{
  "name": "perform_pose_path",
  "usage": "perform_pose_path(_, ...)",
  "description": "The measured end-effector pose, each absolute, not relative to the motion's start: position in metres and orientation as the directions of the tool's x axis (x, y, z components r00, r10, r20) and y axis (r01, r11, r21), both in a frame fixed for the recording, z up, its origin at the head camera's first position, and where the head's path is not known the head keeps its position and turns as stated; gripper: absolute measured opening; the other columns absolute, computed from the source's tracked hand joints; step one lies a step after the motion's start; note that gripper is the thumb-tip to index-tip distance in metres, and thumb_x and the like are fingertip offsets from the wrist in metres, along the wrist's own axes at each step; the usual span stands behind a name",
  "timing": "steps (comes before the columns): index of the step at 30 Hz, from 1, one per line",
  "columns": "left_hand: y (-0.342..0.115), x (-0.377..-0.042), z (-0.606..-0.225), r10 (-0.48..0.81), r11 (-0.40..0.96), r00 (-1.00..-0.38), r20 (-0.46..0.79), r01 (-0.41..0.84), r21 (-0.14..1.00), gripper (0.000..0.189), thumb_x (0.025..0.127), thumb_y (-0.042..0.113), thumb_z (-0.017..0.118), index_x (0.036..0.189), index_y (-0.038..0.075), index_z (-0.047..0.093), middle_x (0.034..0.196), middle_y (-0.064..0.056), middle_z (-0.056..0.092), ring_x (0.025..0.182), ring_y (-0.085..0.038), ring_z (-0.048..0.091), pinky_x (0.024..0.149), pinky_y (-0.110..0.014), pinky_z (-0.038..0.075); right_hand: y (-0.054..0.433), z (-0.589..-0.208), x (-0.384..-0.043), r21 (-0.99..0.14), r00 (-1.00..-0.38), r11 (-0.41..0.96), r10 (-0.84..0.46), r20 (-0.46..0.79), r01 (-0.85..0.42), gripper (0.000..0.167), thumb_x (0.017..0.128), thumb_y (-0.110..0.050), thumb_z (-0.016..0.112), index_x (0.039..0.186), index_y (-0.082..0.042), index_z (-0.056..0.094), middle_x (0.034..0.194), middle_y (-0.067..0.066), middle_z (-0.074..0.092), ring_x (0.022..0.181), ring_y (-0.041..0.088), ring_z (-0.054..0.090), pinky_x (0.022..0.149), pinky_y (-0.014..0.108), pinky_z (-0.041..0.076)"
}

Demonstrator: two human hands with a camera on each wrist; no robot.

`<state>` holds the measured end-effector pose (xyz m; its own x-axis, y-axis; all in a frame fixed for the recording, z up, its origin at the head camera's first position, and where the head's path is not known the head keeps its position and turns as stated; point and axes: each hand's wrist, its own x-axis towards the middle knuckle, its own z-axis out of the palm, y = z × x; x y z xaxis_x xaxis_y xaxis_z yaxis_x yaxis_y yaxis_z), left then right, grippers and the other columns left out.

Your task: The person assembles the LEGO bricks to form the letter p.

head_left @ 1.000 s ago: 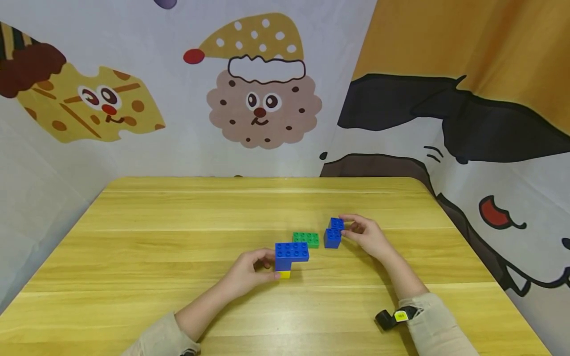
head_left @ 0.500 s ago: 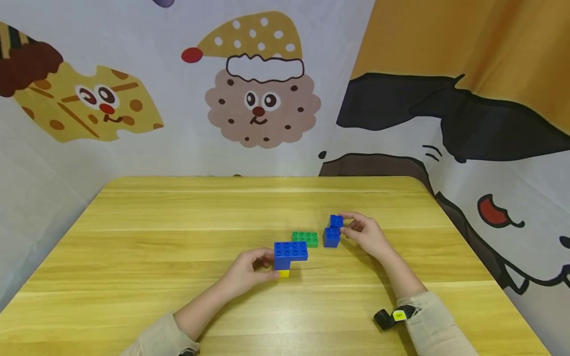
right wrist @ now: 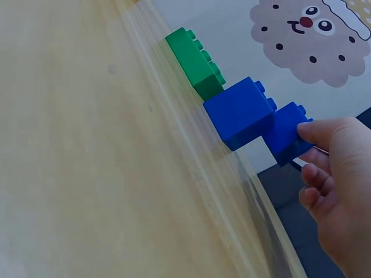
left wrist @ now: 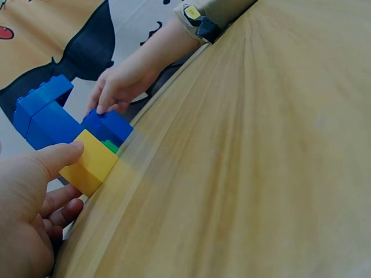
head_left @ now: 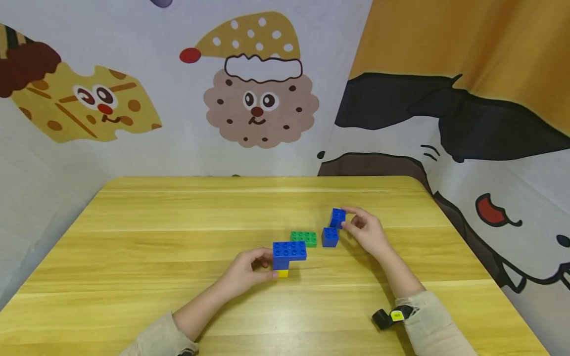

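Observation:
My left hand (head_left: pixel 248 269) holds a small stack upright on the table, its thumb against the yellow brick (left wrist: pixel 90 163) at the bottom. Above the yellow sits a blue block, topped by a long blue brick (head_left: pixel 289 250) that juts out to the right. Between thumb and fingertips, my right hand (head_left: pixel 366 231) pinches a small blue brick (head_left: pixel 338 217), slightly tilted. Just in front of that one stands another blue brick (head_left: pixel 330 238), studs up. In the right wrist view the pinched brick partly passes behind this standing brick (right wrist: pixel 240 113).
A green brick (head_left: pixel 304 239) lies flat between the stack and the standing blue brick. The wooden table (head_left: pixel 178 207) ends at a cartoon-printed cloth (head_left: pixel 178 148) at the back. A black strapped device (head_left: pixel 392 317) is at the right sleeve.
My right hand has raised and tilted the small blue brick, shifting it slightly back and right from the standing blue brick. The left hand and its stack stay in place.

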<state>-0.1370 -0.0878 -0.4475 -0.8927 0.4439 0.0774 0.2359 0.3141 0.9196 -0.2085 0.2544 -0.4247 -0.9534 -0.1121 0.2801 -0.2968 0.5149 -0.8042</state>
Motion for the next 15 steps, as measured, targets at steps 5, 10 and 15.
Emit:
perform_pose_path(5, -0.088, -0.137, -0.448, 0.444, 0.311, -0.892, 0.079, 0.236, 0.921, 0.037, 0.086, 0.014, 0.081, 0.12, 0.004, 0.069, 0.107, -0.002, 0.071, 0.095, -0.021, 0.057, 0.083, -0.028, 0.049, 0.252, -0.42, -0.207, -0.806, -0.943, 0.496, -0.098, 0.317, -0.323, 0.037, 0.093, -0.002, 0.071, 0.129, 0.0, 0.066, 0.073, 0.006, 0.057, 0.067, 0.014, 0.05, 0.061, 0.024, 0.043)
perform_pose_path(10, -0.089, -0.137, -0.448, 0.443, 0.311, -0.893, 0.076, 0.233, 0.922, 0.037, 0.086, 0.015, 0.081, 0.12, 0.005, 0.069, 0.107, -0.002, 0.071, 0.095, -0.021, 0.057, 0.084, -0.028, 0.049, 0.248, -0.415, -0.205, -0.814, -0.94, 0.478, -0.086, 0.33, -0.33, 0.037, 0.094, -0.001, 0.07, 0.13, 0.001, 0.065, 0.074, 0.005, 0.053, 0.067, 0.012, 0.046, 0.06, 0.023, 0.039)
perform_pose_path(15, -0.088, -0.137, -0.448, 0.442, 0.31, -0.894, 0.07, 0.226, 0.924, 0.037, 0.087, 0.015, 0.081, 0.12, 0.005, 0.07, 0.107, -0.002, 0.071, 0.095, -0.021, 0.057, 0.084, -0.028, 0.049, 0.235, -0.395, -0.191, -0.812, -0.932, 0.468, -0.082, 0.353, -0.349, 0.035, 0.093, 0.005, 0.067, 0.128, 0.008, 0.063, 0.073, 0.006, 0.051, 0.065, 0.011, 0.043, 0.059, 0.022, 0.037)
